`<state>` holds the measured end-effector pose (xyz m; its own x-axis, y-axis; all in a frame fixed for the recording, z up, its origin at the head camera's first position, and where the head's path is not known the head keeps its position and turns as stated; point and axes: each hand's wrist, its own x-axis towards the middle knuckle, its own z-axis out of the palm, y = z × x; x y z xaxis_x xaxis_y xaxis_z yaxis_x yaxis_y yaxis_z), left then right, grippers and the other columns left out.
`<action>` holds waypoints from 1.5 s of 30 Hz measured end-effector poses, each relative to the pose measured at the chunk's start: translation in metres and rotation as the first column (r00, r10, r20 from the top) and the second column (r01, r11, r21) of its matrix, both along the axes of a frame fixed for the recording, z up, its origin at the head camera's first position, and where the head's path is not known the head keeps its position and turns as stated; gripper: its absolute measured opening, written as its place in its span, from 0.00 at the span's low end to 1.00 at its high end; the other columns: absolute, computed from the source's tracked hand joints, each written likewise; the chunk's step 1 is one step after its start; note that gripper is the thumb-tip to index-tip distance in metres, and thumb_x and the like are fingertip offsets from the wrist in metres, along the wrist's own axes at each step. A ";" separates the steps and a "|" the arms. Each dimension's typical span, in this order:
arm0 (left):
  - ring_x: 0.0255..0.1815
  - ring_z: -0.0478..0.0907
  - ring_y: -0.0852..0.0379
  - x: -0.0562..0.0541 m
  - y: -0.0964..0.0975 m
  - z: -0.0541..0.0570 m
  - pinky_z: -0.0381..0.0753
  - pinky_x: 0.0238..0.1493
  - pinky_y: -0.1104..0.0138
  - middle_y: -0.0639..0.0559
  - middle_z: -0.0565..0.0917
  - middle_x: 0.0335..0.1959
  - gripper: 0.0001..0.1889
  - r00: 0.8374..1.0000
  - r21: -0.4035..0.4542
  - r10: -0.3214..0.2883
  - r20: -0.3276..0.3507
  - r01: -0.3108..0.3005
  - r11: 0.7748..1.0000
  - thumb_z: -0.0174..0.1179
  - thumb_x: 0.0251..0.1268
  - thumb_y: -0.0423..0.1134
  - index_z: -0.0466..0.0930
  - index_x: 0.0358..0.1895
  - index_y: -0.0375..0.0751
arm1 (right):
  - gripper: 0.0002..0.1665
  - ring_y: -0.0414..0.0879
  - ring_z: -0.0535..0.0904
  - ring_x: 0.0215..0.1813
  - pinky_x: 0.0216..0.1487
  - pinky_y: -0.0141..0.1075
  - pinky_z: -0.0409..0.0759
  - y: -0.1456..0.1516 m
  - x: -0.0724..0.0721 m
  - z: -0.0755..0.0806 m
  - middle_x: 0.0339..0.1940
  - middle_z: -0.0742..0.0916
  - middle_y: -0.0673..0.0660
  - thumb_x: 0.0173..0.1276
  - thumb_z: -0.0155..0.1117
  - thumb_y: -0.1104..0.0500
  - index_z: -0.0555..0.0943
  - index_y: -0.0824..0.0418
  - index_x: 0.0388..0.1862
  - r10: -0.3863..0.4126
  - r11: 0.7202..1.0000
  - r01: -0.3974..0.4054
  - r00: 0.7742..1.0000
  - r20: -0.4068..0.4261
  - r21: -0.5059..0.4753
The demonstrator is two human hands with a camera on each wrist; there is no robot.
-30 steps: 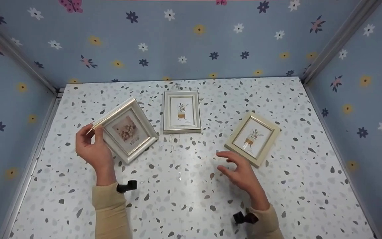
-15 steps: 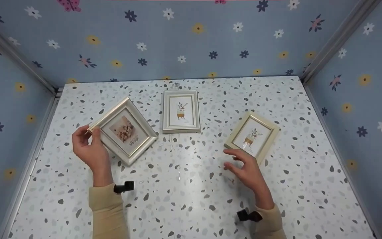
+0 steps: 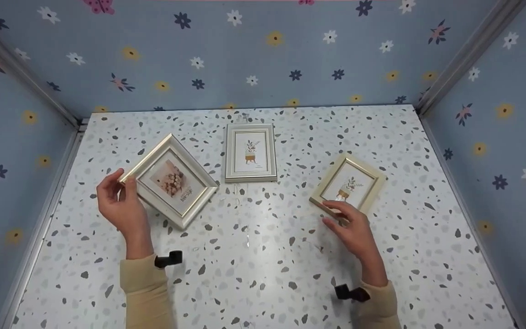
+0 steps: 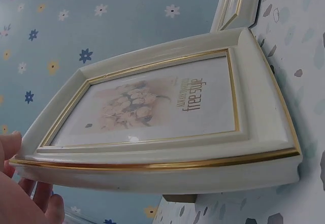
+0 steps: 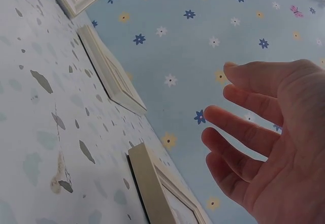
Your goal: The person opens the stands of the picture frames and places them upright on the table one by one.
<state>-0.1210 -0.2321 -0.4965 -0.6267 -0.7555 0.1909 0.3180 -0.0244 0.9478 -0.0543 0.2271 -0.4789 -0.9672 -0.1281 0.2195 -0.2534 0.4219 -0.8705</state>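
Note:
My left hand (image 3: 125, 211) pinches the left corner of a silvery-white picture frame (image 3: 173, 182) between thumb and fingers. That corner is raised, so the frame stands tilted, its right corner low by the tabletop. In the left wrist view its flower picture and gold trim show, with my fingertips (image 4: 43, 198) partly behind it. On the right, my right hand (image 3: 354, 228) hovers with loosely bent fingers, overlapping the lower edge of a cream picture frame (image 3: 353, 180) that lies askew. The right wrist view shows this hand's fingers (image 5: 244, 127) apart and holding nothing.
A third, silver-white picture frame (image 3: 250, 153) lies at the middle back, showing a potted plant print. The speckled white tabletop (image 3: 254, 274) is enclosed by blue flowered panels (image 3: 226, 55) at the back and both sides.
My right hand has moved rightward, coming over the cream frame's lower edge. My left hand has shifted slightly left, turning the tilted picture frame a little.

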 end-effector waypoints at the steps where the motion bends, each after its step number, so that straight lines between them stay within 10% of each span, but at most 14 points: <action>1: 0.56 0.74 0.48 0.001 -0.001 0.001 0.74 0.58 0.64 0.43 0.80 0.54 0.13 1.000 -0.004 0.006 -0.001 -0.006 1.000 0.64 0.65 0.27 0.79 0.52 0.35 | 0.20 0.53 0.80 0.56 0.54 0.38 0.80 0.001 0.000 0.000 0.55 0.85 0.61 0.64 0.70 0.70 0.83 0.66 0.56 0.001 1.000 -0.001 1.000 0.002 -0.001; 9: 0.56 0.74 0.47 0.014 0.005 0.029 0.69 0.64 0.65 0.43 0.81 0.54 0.12 0.999 -0.065 0.049 -0.024 -0.050 0.997 0.63 0.65 0.23 0.80 0.50 0.33 | 0.19 0.58 0.79 0.57 0.56 0.59 0.75 0.007 -0.002 -0.001 0.54 0.85 0.62 0.65 0.69 0.70 0.83 0.69 0.55 -0.051 0.999 0.051 0.998 0.031 -0.012; 19: 0.65 0.72 0.54 0.021 0.017 0.046 0.57 0.71 0.67 0.43 0.82 0.55 0.09 0.994 -0.351 0.092 -0.052 -0.104 0.931 0.63 0.66 0.26 0.81 0.48 0.30 | 0.19 0.57 0.79 0.58 0.56 0.59 0.76 0.003 -0.004 -0.003 0.55 0.85 0.63 0.65 0.70 0.67 0.83 0.67 0.55 -0.033 0.999 0.034 0.998 0.052 -0.007; 24: 0.62 0.75 0.50 0.022 0.036 0.059 0.64 0.69 0.62 0.35 0.82 0.52 0.09 0.993 -0.401 0.046 -0.106 -0.085 0.912 0.62 0.62 0.20 0.78 0.45 0.20 | 0.18 0.58 0.79 0.58 0.56 0.42 0.79 -0.002 -0.005 -0.003 0.54 0.85 0.61 0.65 0.70 0.67 0.83 0.66 0.55 -0.022 1.000 0.022 0.998 0.053 0.014; 28: 0.59 0.77 0.45 0.017 0.050 0.057 0.69 0.66 0.60 0.33 0.83 0.51 0.09 0.993 -0.432 -0.027 -0.114 -0.025 0.902 0.62 0.61 0.19 0.78 0.44 0.19 | 0.19 0.60 0.80 0.57 0.54 0.36 0.78 -0.007 -0.005 -0.002 0.54 0.85 0.62 0.65 0.70 0.69 0.83 0.68 0.55 -0.013 1.000 0.012 0.999 0.046 0.025; 37: 0.53 0.79 0.43 -0.002 0.079 0.036 0.74 0.58 0.63 0.34 0.84 0.48 0.08 0.981 -0.480 -0.179 -0.071 0.124 0.868 0.63 0.60 0.19 0.80 0.43 0.22 | 0.21 0.59 0.79 0.58 0.56 0.59 0.75 -0.010 -0.016 -0.033 0.58 0.84 0.62 0.63 0.71 0.69 0.83 0.65 0.56 0.019 1.000 -0.019 0.999 0.036 -0.004; 45: 0.56 0.78 0.52 -0.032 0.101 0.004 0.69 0.63 0.60 0.45 0.85 0.51 0.11 0.932 -0.483 -0.352 0.084 0.347 0.804 0.66 0.65 0.29 0.83 0.50 0.35 | 0.21 0.49 0.80 0.59 0.55 0.52 0.79 -0.010 -0.019 -0.048 0.59 0.84 0.54 0.64 0.73 0.63 0.84 0.59 0.56 0.058 0.998 -0.059 0.998 0.015 0.032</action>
